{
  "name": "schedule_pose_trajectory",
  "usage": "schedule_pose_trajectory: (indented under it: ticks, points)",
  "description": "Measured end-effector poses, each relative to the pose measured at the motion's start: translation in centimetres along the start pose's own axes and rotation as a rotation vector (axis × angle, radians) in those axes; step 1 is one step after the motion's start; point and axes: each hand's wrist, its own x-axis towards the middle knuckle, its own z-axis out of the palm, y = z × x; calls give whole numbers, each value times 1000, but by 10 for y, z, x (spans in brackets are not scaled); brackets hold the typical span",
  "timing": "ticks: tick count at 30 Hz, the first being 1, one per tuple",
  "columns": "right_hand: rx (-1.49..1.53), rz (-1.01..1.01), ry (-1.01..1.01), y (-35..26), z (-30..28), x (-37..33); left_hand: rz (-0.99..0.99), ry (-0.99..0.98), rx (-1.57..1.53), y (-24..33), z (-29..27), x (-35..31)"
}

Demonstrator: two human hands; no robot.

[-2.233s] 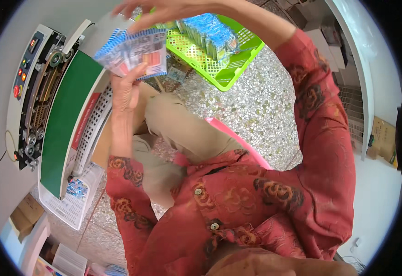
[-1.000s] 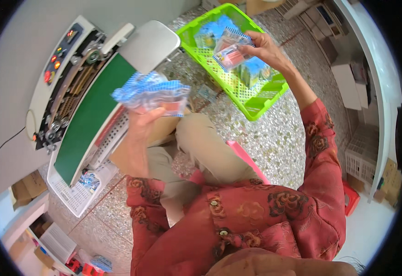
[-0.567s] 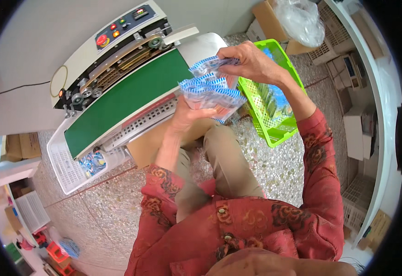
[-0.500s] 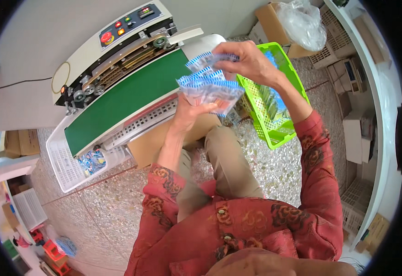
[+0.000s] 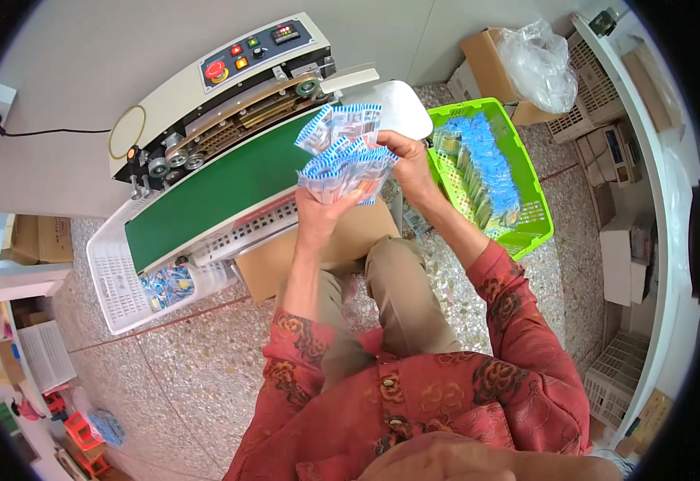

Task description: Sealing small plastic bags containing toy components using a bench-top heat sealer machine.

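My left hand [image 5: 320, 218] is closed around a fanned bunch of clear plastic packets [image 5: 343, 170] with blue-striped edges. Reddish contents show through the lower ones. Just above the bunch stands one more packet [image 5: 348, 127], spread flat, and my right hand [image 5: 407, 160] pinches it at its right side. Part of the right fingers is hidden behind the packets. Both hands are in front of the green conveyor belt [image 5: 221, 192] of a sealing machine [image 5: 229, 104], near its right end.
Right of my knees, a bright green basket [image 5: 536, 184] holds rows of similar blue-edged packets. A white basket [image 5: 113, 293] with packets sits under the belt's left end. A cardboard box [image 5: 266, 264] is before my knees; shelves [image 5: 646, 160] line the right.
My right hand has come left and down, away from the basket. The upper packet now lies more open to view above the bunch. My left hand still grips the bunch.
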Motion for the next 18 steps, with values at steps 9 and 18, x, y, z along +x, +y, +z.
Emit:
schedule_pose_trajectory:
  ticks: [9, 18]
  points:
    - [107, 76, -5, 22, -6, -6, -64, -79, 129, 0, 0, -3]
    - [41, -121, 233, 14, 2, 10, -12, 21, -7, -5, 6, 6]
